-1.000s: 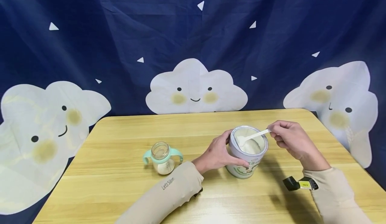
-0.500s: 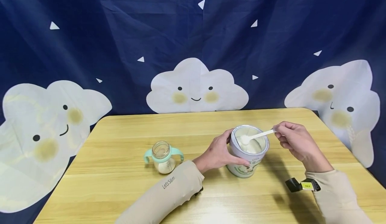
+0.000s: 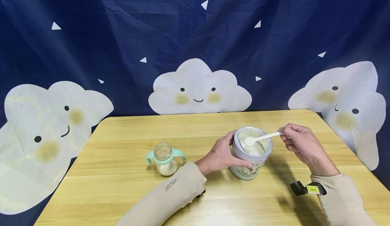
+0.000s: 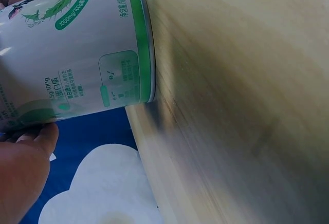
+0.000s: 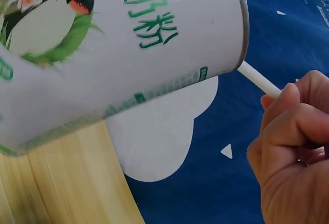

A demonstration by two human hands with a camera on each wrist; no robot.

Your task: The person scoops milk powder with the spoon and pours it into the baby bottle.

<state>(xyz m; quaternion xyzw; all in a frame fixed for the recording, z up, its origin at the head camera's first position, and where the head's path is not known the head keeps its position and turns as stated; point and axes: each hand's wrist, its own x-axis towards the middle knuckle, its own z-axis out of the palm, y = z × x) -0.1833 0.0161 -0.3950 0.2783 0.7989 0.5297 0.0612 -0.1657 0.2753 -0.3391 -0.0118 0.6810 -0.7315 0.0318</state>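
Observation:
In the head view my left hand point(image 3: 220, 155) grips the side of a white and green milk powder can point(image 3: 248, 171), thumb across the front and fingers behind. The lidless can shows pale powder point(image 3: 257, 150) inside. Between thumb and fingers, my right hand point(image 3: 301, 144) pinches the handle end of a white scoop point(image 3: 268, 136), whose heaped bowl is at the can's mouth. From the right wrist, the scoop handle point(image 5: 259, 79) emerges past the can's rim, its bowl hidden behind the can point(image 5: 169, 44). The left wrist view has the can's base point(image 4: 146, 39) close to the tabletop.
Left of the can stands an uncapped baby bottle point(image 3: 166, 166) with mint green handles, pale contents at its bottom. My left forearm sleeve point(image 3: 170, 192) passes just in front of it. Behind the wooden table point(image 3: 128, 138) hangs a dark blue cloth point(image 3: 170, 26) with smiling clouds.
The scoop's bowl has moved right, from the can's inner left side toward the middle of its mouth. My right hand has drawn slightly right. My left hand keeps its grip on the can.

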